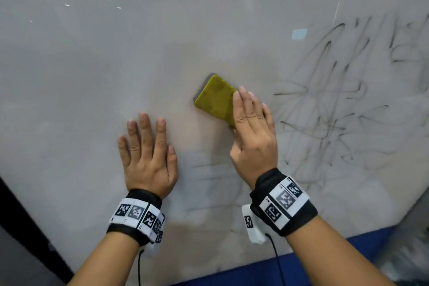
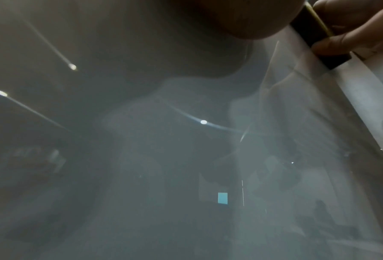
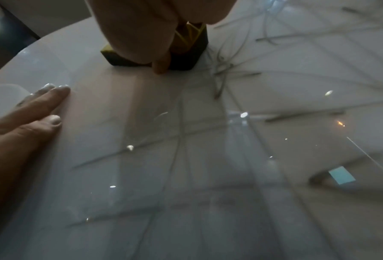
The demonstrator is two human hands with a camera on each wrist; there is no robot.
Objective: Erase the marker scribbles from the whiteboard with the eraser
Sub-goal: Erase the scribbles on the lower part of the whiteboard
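Eraser (image 1: 214, 97) lies under right hand (image 1: 251, 132) fingers.

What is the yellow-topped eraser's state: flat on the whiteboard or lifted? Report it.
Flat. The yellow-topped eraser lies pad-down on the white whiteboard, gripped by the right hand.

whiteboard (image 1: 92, 65) | scribbles (image 1: 336, 100) right | eraser (image 1: 214, 97) centre, flat on it

The whiteboard (image 1: 92, 76) is pale grey-white and shiny, with small bright spots of light on it. The scribbles (image 1: 336, 104) at 3 o'clock are thin, dark grey, tangled lines. The eraser (image 1: 214, 98) is yellow-green on top with a grey edge. The wristbands (image 1: 137, 215) are black, with white squares showing black blocky patterns. A blue strip (image 1: 301, 267) runs at 5 o'clock.
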